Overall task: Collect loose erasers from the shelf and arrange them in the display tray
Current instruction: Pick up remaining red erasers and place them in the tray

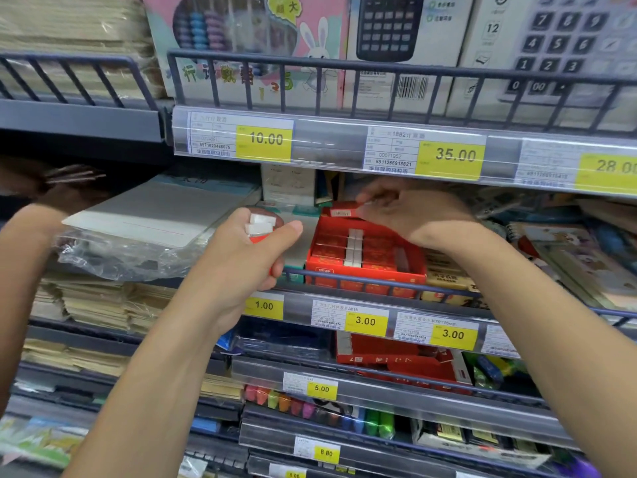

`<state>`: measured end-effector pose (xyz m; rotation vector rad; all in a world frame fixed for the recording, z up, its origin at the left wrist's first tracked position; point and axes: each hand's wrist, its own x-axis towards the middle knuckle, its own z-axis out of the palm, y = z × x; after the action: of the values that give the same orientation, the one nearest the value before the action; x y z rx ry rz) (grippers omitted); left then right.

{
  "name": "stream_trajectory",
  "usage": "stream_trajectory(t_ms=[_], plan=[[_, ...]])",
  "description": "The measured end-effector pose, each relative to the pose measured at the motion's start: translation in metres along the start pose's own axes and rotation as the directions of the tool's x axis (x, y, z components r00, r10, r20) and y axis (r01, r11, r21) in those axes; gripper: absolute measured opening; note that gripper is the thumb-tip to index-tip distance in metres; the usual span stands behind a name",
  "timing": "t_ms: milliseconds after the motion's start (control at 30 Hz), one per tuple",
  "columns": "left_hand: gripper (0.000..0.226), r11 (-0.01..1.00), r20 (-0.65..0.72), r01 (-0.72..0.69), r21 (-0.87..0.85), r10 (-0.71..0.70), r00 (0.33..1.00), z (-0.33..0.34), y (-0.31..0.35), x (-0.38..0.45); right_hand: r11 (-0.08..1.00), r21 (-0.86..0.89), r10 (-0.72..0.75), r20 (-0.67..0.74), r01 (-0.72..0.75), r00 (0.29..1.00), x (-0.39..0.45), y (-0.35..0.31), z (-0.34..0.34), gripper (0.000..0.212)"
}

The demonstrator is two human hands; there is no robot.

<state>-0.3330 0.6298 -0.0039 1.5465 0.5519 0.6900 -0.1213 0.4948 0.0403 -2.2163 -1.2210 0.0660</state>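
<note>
Fingers: left hand (241,257) grips erasers (260,225) | right hand (410,210) seemingly pinches one above tray (365,270)

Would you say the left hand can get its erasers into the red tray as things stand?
Probably yes: the left hand holds erasers beside the open-topped red tray; only the right hand hovers at its back.
</note>
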Motion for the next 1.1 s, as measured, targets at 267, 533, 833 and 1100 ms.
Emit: stream_trajectory(t_ms=[267,533,833,1100], plan=[[0.046,0.993,0.083,0.045,-0.11,-0.036,0.996,-0.001,0.003,-0.001,0.982,-0.164,-0.094,0.029,0.098,0.995,0.01,-0.006,0.018,0.007],[0.022,0.988,0.196,-0.024,-0.153,0.054,0.979,-0.003,0.002,-0.003,0.978,-0.172,-0.11,0.051,0.118,0.993,0.012,-0.01,0.026,0.008],[0.044,0.98,0.17,-0.092,-0.178,0.123,0.978,0.007,0.003,-0.004,0.783,0.62,-0.138,0.096,0.05,0.986,-0.028,-0.031,0.018,0.016],[0.034,0.983,0.117,-0.152,-0.104,0.164,0.98,0.014,0.003,-0.001,0.555,0.832,-0.138,0.11,-0.016,0.984,-0.036,-0.032,0.034,0.018]])
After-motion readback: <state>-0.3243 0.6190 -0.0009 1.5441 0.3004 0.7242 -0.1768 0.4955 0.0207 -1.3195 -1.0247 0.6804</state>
